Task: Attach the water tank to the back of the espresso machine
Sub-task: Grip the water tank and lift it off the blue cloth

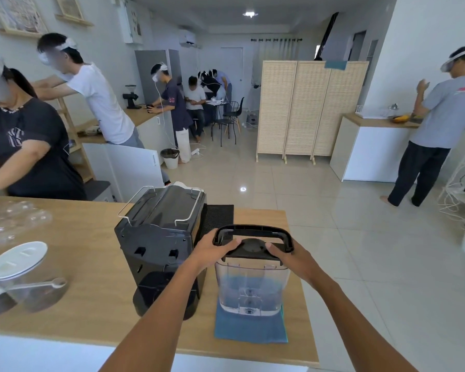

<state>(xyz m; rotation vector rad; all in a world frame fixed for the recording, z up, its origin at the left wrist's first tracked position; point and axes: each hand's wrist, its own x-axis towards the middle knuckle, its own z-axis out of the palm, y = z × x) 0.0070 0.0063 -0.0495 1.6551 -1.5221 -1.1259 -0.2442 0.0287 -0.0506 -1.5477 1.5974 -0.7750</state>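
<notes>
A clear water tank [251,287] with a black lid and raised black handle stands upright on a blue cloth [250,328]. My left hand [212,247] grips the lid's left side, thumb on top. My right hand [286,255] grips the lid's right side. The black espresso machine [159,245] stands just left of the tank, its back facing me, with two slots and a round recess at the base showing. Tank and machine are a little apart.
The wooden counter [91,264] carries two lidded glass jars [19,280] and clear cups [14,221] at the left. A black mat [218,216] lies behind the tank. A person in a black shirt [30,151] leans at the counter's far left. The counter edge is close on the right.
</notes>
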